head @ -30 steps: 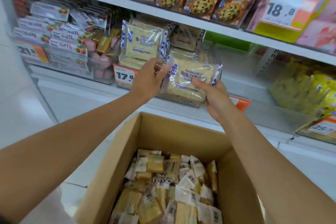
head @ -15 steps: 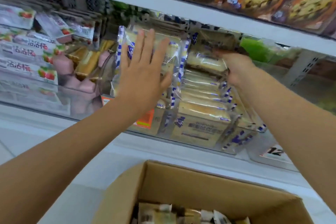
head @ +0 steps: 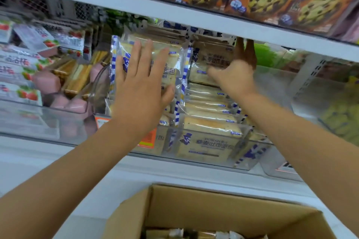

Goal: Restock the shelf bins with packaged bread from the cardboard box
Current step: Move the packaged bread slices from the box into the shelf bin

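Left hand (head: 141,91) flat, released, bracing upright bread pack (head: 174,68). Right hand (head: 235,77) released too, straight fingers against top pack (head: 209,58). Cardboard box (head: 213,209) sits below shelf (head: 194,172) front edge, nearer right hand.

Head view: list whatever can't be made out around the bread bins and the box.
Head view, all:
- Cardboard box: cut off by the bottom edge; most of its contents out of view.
- Right hand: fingers in shadow under the shelf, behind the top bread pack; its grip can't be judged.
- Upright bread pack: label mostly covered by the left hand.
- Orange price tag: price hidden by the left forearm.
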`<control>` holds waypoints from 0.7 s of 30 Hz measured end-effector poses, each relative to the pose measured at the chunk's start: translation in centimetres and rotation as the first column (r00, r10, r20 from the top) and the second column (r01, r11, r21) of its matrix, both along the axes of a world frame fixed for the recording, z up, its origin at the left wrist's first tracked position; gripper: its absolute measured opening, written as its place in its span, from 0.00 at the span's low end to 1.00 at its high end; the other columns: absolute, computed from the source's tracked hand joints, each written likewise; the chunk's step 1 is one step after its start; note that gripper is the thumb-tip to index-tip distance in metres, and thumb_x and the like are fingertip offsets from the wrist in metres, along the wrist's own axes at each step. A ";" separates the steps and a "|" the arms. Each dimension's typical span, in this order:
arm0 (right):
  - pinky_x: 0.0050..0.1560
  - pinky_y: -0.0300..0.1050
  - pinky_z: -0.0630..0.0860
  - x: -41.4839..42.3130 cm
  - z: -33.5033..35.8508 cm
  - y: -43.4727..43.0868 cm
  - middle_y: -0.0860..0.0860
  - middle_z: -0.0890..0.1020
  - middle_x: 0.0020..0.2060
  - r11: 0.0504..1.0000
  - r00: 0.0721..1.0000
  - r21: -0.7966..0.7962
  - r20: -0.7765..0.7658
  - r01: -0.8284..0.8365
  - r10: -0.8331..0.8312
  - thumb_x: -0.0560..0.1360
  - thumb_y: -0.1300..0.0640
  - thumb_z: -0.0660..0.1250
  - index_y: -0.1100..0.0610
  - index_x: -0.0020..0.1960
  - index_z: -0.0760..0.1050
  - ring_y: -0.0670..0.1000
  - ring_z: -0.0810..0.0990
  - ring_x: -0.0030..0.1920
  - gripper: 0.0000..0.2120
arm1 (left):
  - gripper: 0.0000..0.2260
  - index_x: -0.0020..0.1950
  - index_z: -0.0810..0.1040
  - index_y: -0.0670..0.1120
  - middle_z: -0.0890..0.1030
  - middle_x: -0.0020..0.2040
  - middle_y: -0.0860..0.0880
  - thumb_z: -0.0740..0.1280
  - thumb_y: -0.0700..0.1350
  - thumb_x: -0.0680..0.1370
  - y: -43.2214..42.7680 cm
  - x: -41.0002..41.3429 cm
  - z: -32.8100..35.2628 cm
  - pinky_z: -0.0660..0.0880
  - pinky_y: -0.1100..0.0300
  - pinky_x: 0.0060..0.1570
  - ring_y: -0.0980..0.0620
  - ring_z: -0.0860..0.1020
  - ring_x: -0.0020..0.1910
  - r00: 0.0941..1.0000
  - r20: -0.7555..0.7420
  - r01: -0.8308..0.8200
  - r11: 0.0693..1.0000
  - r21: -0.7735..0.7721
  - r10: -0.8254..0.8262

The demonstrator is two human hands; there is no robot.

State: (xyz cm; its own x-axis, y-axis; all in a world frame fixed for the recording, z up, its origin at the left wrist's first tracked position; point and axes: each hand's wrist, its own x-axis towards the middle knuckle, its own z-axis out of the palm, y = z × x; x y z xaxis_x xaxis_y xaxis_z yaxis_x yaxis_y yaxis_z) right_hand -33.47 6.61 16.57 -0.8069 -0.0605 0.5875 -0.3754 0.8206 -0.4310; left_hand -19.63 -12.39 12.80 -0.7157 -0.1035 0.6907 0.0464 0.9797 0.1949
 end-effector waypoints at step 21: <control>0.73 0.53 0.58 5.1 1.0 0.5 0.56 0.68 0.72 0.915 0.979 0.355 0.132 -0.190 0.152 0.74 0.40 0.68 0.48 0.77 0.59 0.58 0.63 0.72 0.36 | 0.30 0.81 0.51 0.53 0.43 0.81 0.46 0.61 0.50 0.82 0.5 1.3 1.1 0.41 0.35 0.75 0.45 0.39 0.80 0.993 0.113 0.022 0.999 0.027 -0.025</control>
